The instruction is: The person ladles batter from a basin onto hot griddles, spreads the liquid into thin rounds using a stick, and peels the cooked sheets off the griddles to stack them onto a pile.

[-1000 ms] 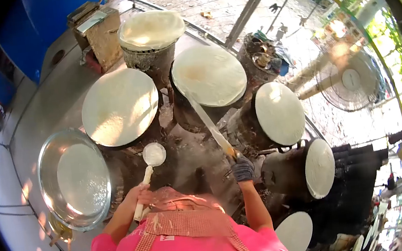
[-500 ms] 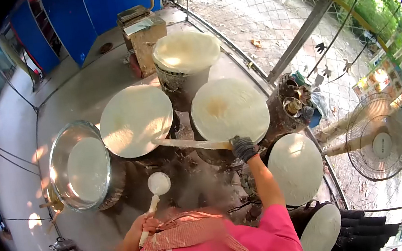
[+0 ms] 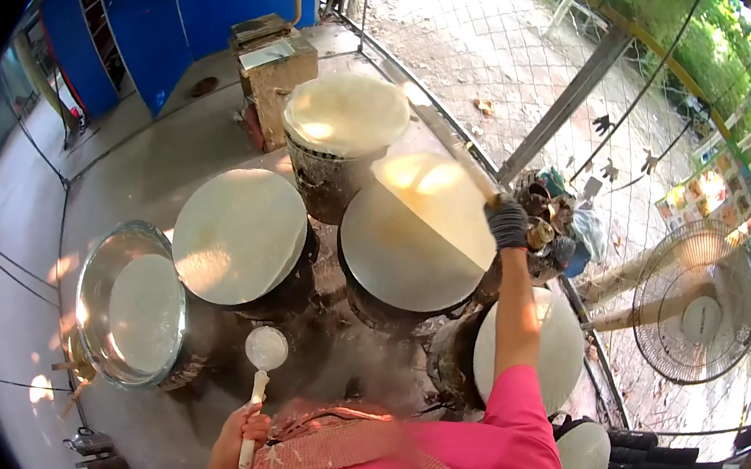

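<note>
My left hand (image 3: 239,433) is closed round the pale handle of a ladle (image 3: 266,348), whose round bowl holds whitish batter. The ladle is over the floor between the griddles. My right hand (image 3: 507,222), in a dark glove, grips the end of a long, flat wooden spatula (image 3: 467,161) at the right of the middle round griddle (image 3: 397,264). A thin cream-coloured pancake sheet (image 3: 441,204) covers the upper right of that griddle, with a straight diagonal edge. Greyer surface shows at its lower left. Whether the sheet is folded or lifted, I cannot tell.
Pale-topped round griddles stand around: left (image 3: 241,236), back (image 3: 348,112) and right (image 3: 541,350). A metal basin (image 3: 129,304) of pale batter is at far left. Behind are a worn box (image 3: 284,83) and blue panels (image 3: 145,38). A fan (image 3: 703,304) and wire fence border the right.
My right hand and the spatula have swung up and right, from across two griddles to the middle griddle's right side. The pancake sheet there now shows a diagonal edge. The ladle shifted slightly left.
</note>
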A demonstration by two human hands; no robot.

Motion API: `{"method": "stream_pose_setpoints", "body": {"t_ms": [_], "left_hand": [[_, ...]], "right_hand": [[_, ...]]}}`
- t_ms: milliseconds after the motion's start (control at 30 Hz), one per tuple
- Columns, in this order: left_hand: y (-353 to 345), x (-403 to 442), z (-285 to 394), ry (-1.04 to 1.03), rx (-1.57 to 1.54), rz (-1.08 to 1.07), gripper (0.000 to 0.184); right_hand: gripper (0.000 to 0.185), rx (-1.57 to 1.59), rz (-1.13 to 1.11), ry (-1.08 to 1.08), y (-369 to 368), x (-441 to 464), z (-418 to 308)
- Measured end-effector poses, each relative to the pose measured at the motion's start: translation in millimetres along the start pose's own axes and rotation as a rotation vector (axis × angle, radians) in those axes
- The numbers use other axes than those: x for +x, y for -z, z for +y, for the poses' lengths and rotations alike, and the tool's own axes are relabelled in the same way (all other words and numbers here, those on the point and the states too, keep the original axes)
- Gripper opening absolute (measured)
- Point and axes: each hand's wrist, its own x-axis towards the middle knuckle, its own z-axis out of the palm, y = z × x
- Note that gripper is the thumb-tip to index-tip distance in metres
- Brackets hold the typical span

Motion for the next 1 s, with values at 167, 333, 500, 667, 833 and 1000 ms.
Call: {"method": "stream_pose_setpoints", "body": {"t_ms": [167,333,500,667,833,1000], "left_hand": [[6,0,6,0.010,-0.019,-0.047,0.040],[19,-8,36,-0.075,0.108,0.001,0.023],[23,-32,69,-0.218,0.437,-0.004,0.013],[23,-67,80,-0.188,0.228,-0.065,0.012],[17,-83,76,-0.414,0.222,0.025,0.011],[4,-66,63,-0.551,0.164,0.008,0.008]], "right_hand": [[0.035,-0.120,0.119,-0.038,30,55,27],[0.032,-0.138,0.184,-0.026,81,94,-15],[0.031,-0.328,0.209,0.163,114,138,-70],[0.032,-0.345,-0.003,0.217,133,193,-171],[0.032,-0.342,-0.072,0.331,110,241,-262],[0.028,-0.123,-0.168,0.210,99,330,-292]]}}
